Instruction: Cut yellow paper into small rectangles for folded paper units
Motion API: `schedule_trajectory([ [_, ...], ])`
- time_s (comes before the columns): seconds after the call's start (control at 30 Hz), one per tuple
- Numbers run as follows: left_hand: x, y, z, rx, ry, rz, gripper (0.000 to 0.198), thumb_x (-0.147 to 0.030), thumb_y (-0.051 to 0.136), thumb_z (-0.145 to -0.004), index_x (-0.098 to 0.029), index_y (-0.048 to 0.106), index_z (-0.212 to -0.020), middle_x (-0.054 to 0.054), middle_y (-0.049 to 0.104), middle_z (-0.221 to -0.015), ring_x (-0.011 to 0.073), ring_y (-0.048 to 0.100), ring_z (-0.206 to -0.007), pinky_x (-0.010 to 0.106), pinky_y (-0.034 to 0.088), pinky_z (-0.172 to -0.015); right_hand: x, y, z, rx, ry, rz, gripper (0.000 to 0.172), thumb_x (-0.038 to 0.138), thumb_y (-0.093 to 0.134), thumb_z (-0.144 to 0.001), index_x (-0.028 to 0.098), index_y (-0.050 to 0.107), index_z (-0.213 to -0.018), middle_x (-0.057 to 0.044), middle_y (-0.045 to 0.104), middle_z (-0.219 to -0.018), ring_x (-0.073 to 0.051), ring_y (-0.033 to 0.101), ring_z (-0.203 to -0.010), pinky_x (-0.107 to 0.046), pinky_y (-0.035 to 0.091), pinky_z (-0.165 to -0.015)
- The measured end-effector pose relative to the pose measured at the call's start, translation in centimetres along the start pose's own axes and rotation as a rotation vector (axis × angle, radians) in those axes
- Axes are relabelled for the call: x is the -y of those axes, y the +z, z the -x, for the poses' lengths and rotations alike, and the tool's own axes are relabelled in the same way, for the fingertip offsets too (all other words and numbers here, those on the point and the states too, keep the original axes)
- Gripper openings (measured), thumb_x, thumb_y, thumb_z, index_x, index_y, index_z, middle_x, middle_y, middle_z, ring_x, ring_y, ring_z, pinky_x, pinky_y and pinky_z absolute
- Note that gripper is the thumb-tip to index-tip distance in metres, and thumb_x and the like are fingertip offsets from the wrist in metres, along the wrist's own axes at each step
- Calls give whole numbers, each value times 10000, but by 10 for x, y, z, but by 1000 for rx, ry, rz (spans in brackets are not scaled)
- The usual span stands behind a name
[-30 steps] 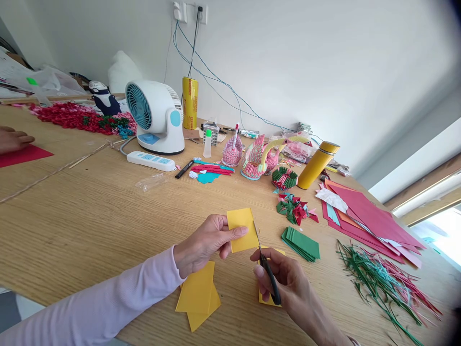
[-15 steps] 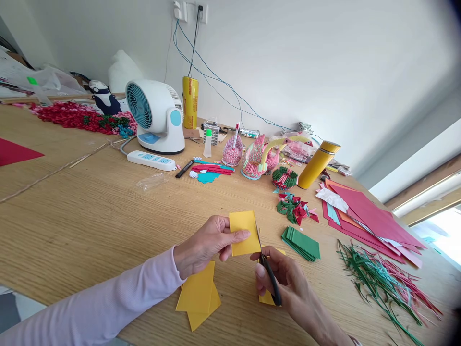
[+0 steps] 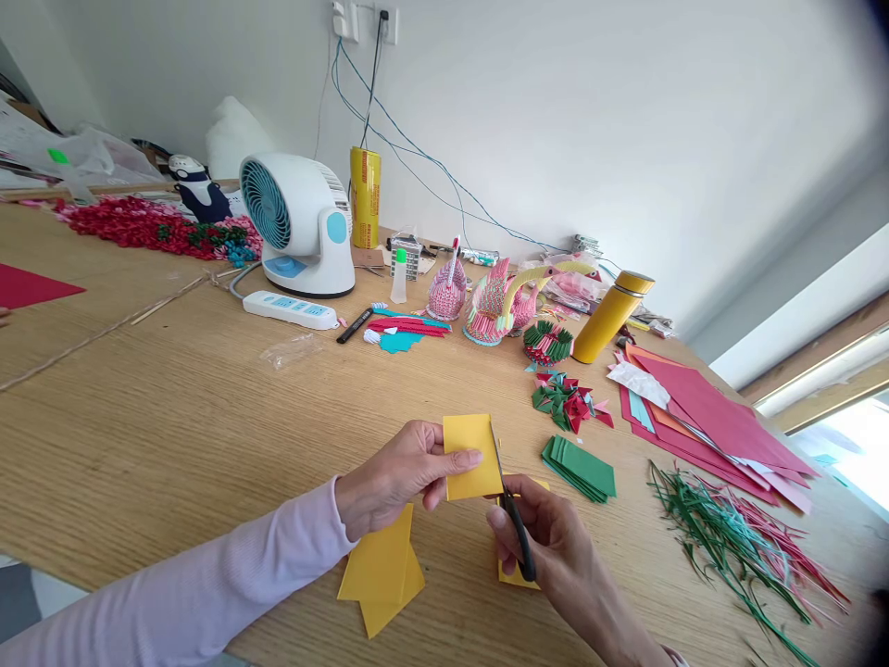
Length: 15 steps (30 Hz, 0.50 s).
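Note:
My left hand (image 3: 409,468) pinches a yellow piece of paper (image 3: 469,477) between thumb and fingers, held above the table. In my right hand (image 3: 556,537) is a pair of black-handled scissors (image 3: 518,533), its blades pointing up along the paper's right edge. Below my left wrist lie yellow paper strips (image 3: 379,574), overlapping at an angle. More yellow paper (image 3: 518,584) lies under my right hand, which partly covers it. To the right sits a fanned stack of green paper rectangles (image 3: 580,470).
Folded red and green paper pieces (image 3: 566,403) lie beyond the green stack. Thin paper strips (image 3: 736,537) and coloured sheets (image 3: 715,408) spread at right. A yellow thermos (image 3: 611,320), paper swans (image 3: 490,306), a white fan (image 3: 298,222) and a power strip (image 3: 290,310) stand farther back.
The yellow paper has dropped slightly, and the scissors' handles have tilted a little. Fingertips of another person appear at the far left edge by the red sheet.

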<state>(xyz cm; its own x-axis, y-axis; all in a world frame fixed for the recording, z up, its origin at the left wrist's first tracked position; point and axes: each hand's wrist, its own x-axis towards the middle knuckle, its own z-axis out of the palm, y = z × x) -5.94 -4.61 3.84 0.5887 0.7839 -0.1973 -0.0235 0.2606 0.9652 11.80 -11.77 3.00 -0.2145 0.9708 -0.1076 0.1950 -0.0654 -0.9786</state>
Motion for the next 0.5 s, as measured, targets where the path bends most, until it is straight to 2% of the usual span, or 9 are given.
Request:
schedule_trajectory([
  [0.27, 0, 0, 0, 7, -1, 17, 316, -403, 692, -726, -103, 598, -698, -57, 503, -540, -4, 340, -302, 166, 148, -316, 2, 2, -3, 13, 22, 11, 450, 576, 584, -785, 142, 546, -897, 40, 493, -554, -100, 483, -464, -212, 379, -441],
  [0.5, 0, 2, 1, 62, -5, 41, 310, -394, 699, -726, -94, 620, -739, -40, 546, -610, -12, 339, -318, 153, 194, -306, 6, 1, -1, 4, -35, 26, 404, 569, 579, -792, 169, 526, -780, 31, 504, -552, -104, 465, -505, -220, 372, -482],
])
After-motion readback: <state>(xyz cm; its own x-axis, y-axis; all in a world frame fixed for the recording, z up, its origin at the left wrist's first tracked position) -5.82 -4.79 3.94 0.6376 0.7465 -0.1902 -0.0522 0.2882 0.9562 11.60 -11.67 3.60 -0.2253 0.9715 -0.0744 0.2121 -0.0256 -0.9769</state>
